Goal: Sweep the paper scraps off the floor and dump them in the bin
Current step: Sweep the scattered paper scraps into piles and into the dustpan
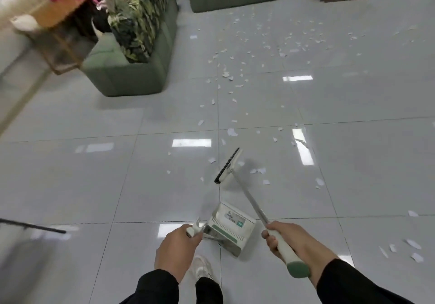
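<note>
— Hands?
— Two. Left hand (pixel 177 251) clenched round the handle of one white dustpan (pixel 229 229), at 6 o'clock on the floor (pixel 94 186). Right hand (pixel 286 241) gripping one broom (pixel 247 193) by its white handle, at 5 o'clock; bristle head just beyond the dustpan, toward 12

— Paper scraps (pixel 235 85)?
— Dozens, too many to count; strewn from beside the broom head out toward 12 and 1 o'clock, a few more at 4 o'clock

— Anything else?
— Two green sofas (pixel 131 78), at 11 and 12 o'clock; one shoe (pixel 202 268) at 6

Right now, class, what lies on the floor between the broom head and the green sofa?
In the head view, scattered paper scraps on bare glossy tiles lie between broom head and green sofa.
</note>
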Motion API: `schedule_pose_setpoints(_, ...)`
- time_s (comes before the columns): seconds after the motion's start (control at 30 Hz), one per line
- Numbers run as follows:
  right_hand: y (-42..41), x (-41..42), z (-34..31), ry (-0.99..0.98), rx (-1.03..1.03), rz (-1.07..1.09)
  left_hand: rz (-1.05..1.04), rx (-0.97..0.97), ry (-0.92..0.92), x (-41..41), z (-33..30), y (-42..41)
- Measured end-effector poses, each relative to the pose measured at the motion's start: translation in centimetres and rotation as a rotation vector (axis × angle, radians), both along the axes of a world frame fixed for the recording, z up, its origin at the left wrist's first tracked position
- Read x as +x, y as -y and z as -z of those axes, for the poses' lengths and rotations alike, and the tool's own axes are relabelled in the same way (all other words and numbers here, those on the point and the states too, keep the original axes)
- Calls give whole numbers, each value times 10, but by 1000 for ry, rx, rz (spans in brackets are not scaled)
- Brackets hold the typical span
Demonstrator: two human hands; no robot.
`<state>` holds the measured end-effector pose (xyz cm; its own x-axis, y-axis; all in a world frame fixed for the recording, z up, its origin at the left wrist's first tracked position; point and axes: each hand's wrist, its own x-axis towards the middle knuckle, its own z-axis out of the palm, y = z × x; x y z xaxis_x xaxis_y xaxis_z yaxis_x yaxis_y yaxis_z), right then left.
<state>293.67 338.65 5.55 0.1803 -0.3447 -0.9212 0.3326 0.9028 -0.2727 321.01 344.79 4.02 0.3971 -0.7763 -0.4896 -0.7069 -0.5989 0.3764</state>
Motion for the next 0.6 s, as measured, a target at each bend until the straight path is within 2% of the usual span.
schedule_pose_setpoints(0.03,23,42,4,17,6,-50,-15,-19,12,35,1,10)
schedule_pose_setpoints(0.07,25,49,-1,24,9,-44,7,-22,32,34,-3,12)
schedule_pose_setpoints(0.13,76,142,18,75,13,-139,-48,6,46,112,9,39)
schedule_pose_setpoints(0.17,80,150,16,64,13,-138,-30,6,46,112,5,41)
schedule_pose_setpoints(0.23,119,237,40,75,26,-242,-74,45,58,183,18,62)
schedule_pose_setpoints(0.27,124,244,39,67,22,-251,-66,40,55,183,12,65)
schedule_pose_setpoints(0.33,159,316,69,110,48,-310,-101,70,70,243,26,90)
schedule_pose_setpoints(0.43,192,373,97,129,82,-350,-99,101,94,289,33,113)
schedule_pose_setpoints(0.6,240,413,138,51,85,-356,-65,117,148,337,48,136)
